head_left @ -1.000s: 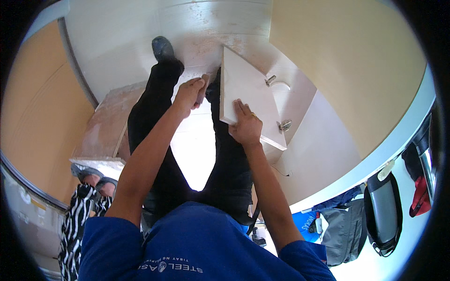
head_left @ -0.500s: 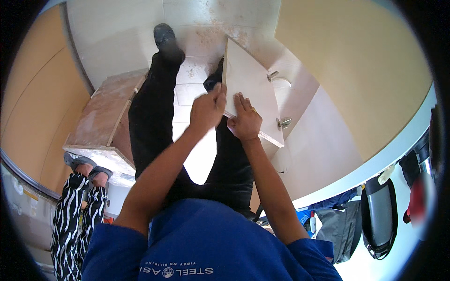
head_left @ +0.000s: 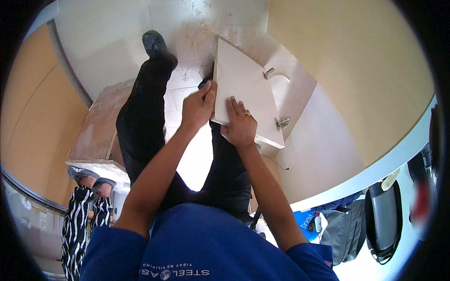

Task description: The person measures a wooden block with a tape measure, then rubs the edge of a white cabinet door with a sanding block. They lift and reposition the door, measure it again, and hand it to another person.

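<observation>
A white cabinet door (head_left: 243, 79) stands swung out in front of me. Two metal cup hinges, the far hinge (head_left: 268, 73) and the near hinge (head_left: 283, 122), sit along its right side. Fingers curled, my left hand (head_left: 199, 105) grips the door's left edge near its lower corner. On the door's face, close to the near edge, my right hand (head_left: 240, 125) lies with its fingers stretched flat; a ring shows on one finger.
A tall cream panel (head_left: 347, 70) rises on the right. To the left stands a dusty wooden box (head_left: 98, 126), with another person's striped trousers (head_left: 77, 225) below it. Bags, including a grey bag (head_left: 344, 229), lie at lower right. Dust marks the tiled floor (head_left: 187, 21).
The view has shifted slightly. My left hand has settled closer against the door's edge, and my right hand has slid a little down its face.
</observation>
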Available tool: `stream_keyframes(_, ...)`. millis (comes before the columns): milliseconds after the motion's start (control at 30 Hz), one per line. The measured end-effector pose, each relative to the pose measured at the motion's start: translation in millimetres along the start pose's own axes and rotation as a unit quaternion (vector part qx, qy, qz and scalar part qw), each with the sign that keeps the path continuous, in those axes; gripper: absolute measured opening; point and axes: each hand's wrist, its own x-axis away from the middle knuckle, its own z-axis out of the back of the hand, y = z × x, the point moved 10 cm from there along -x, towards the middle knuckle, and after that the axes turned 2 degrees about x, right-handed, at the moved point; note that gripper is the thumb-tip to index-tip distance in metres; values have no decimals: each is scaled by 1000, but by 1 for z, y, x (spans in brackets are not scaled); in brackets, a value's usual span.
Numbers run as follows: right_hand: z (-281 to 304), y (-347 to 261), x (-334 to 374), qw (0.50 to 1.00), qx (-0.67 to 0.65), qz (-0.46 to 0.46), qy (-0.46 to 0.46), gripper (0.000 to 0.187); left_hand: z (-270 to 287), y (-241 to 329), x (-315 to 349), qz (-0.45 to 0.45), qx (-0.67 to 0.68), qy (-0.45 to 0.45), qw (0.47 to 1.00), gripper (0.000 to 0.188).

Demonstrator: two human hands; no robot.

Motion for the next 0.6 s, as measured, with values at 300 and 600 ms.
stream_keyframes(300,6,-6,-4,999,37,13,-29,86,-45,-47,-177,-6,-29,19,999,49)
stream_keyframes(600,-2,-1,6,1000,23,3,-18,84,-18,-38,-32,25,12,9,1000,44)
